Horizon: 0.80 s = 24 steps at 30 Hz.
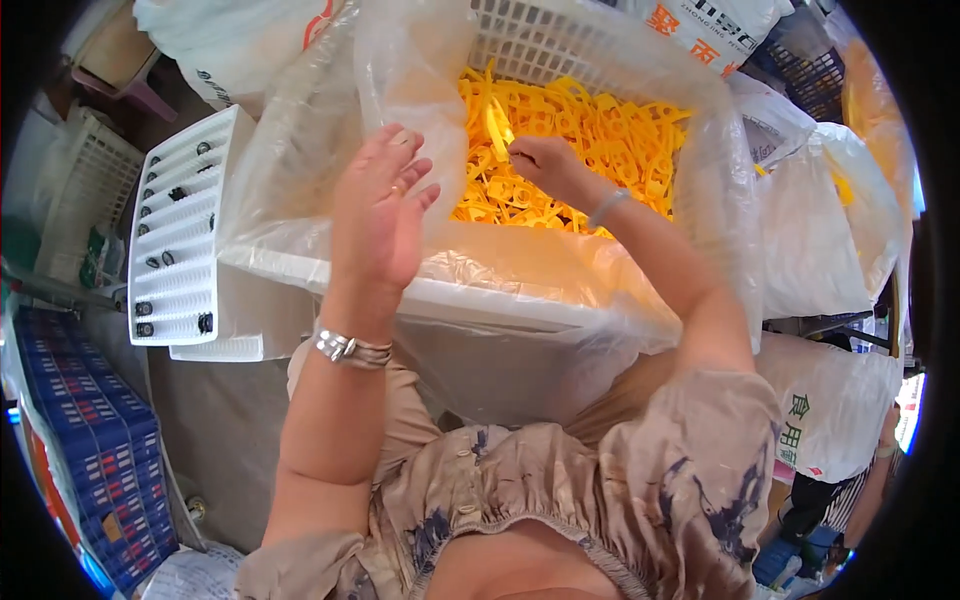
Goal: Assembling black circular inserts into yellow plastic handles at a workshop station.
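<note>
Nearest: your tan fabric blouse with dark blue blotches [520,470], spread along the lower edge. Beyond it, a large white lattice-walled plastic crate [540,45], draped in a clear, crinkled plastic film liner [285,195]. Inside the crate, toward its right and far side, lies a heap of glossy yellow flat plastic pieces with cut-out holes [590,130]. Far left, a dark blue box-like stack with red and white patches [95,450]. Left of the crate, a white ribbed plastic tray [185,265] bearing small black parts [205,323]. Your left hand [385,205] is raised over the liner, left of the heap, fingers extended and slightly apart. Your right hand [560,170] is over the heap, fingers curled; a blurred yellow piece [497,125] shows just beside its fingertips. Cannot tell whether they pinch it. Silver metal watch [350,349] on your left wrist; pale bangle [607,207] on your right.
</note>
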Motion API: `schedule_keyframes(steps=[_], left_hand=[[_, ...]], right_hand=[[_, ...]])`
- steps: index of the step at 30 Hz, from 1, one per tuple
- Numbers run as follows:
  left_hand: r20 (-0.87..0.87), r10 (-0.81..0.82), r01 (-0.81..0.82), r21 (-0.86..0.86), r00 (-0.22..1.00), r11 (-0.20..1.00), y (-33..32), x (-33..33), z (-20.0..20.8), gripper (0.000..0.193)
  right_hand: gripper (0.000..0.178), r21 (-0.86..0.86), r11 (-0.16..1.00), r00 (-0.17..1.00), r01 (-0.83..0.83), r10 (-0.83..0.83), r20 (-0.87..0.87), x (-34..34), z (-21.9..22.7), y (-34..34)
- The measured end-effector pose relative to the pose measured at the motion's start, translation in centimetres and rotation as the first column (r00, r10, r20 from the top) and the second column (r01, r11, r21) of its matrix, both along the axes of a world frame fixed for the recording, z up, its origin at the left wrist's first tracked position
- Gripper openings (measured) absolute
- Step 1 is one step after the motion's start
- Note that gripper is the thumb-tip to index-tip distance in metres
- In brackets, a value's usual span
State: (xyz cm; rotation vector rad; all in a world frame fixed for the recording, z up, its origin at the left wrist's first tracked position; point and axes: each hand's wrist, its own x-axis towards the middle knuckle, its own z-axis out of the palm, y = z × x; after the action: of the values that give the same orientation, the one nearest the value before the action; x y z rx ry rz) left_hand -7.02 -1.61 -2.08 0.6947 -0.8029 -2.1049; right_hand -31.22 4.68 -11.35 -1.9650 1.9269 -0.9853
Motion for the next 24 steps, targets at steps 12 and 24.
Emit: schedule_keyframes(steps=[12,24], left_hand=[[-0.422,-0.462,0.558,0.134,0.780,0.819,5.6,-4.0,-0.6,0.033],[-0.450,-0.511,0.598,0.066,0.732,0.799,10.5,-6.0,-3.1,0.028]], right_hand=[[0.041,-0.348,0.896,0.816,0.275,-0.026,0.578,10.0,11.5,11.9],[0.046,-0.586,0.788,0.947,0.188,0.013,0.321,9.5,8.5,12.3]])
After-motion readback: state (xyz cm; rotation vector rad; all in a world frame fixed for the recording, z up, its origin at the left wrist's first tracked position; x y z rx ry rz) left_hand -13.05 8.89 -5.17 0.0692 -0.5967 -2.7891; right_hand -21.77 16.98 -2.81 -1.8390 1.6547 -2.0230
